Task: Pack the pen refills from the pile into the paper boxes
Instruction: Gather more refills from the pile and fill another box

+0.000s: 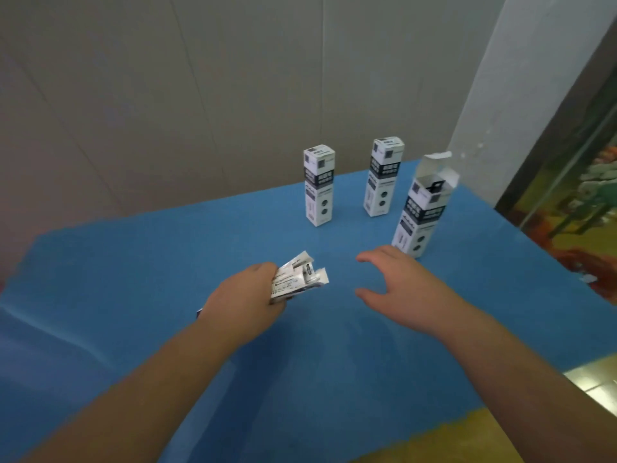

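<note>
My left hand (245, 295) grips a bundle of wrapped pen refills (298, 277) above the blue surface, their white ends fanned out to the right. My right hand (397, 282) hovers empty just to the right of the bundle, fingers and thumb spread in a relaxed curve. Three tall white and dark paper boxes stand upright beyond the hands. The left box (319, 185) and the middle box (383, 177) have closed tops. The right box (424, 208) has its top flap raised, and something dark shows inside. It stands just behind my right hand.
A blue mat (167, 262) covers the table, wrinkled at the left. Its far edge meets a grey wall. A white pillar (521, 78) rises at the back right. Yellowish floor (467, 442) shows past the table's right and near edges.
</note>
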`<state>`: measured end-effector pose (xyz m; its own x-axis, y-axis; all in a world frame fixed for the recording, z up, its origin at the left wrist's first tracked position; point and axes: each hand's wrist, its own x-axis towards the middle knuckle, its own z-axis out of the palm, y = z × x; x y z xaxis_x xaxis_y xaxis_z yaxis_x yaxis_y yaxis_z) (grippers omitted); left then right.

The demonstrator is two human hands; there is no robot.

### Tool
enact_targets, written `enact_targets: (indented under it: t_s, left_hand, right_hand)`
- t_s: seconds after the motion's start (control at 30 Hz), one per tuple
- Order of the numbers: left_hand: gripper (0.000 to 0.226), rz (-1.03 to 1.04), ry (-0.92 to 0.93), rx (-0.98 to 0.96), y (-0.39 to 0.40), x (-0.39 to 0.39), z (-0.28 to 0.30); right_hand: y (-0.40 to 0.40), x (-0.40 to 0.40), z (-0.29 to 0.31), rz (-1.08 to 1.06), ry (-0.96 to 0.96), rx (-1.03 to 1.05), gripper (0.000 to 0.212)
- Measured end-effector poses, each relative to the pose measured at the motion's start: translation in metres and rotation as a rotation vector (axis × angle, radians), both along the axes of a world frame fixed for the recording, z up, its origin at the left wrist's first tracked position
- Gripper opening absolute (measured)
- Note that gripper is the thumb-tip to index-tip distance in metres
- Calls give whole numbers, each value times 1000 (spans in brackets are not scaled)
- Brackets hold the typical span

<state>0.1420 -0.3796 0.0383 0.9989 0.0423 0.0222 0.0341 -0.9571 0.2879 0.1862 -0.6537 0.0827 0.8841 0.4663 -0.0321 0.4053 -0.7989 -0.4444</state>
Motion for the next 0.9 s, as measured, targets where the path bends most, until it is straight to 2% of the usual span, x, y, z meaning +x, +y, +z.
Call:
enact_targets:
  t_s: [0.33, 0.47, 0.6, 0.9]
  left_hand:
    - [22, -125, 39, -10, -154, 38, -14]
    - [26, -97, 85, -11, -194, 46, -17]
    - [17, -80, 112, 42, -220, 54, -17]
    - [11, -95, 180, 60, -243, 87, -23]
  right_hand:
    - [-138, 52, -8, 151, 89, -103, 61]
    - [-176, 67, -14, 152, 112, -79, 60]
    - [-197, 82, -18, 157, 112, -40, 59]
    - [-220, 113, -28, 82, 98, 19, 58]
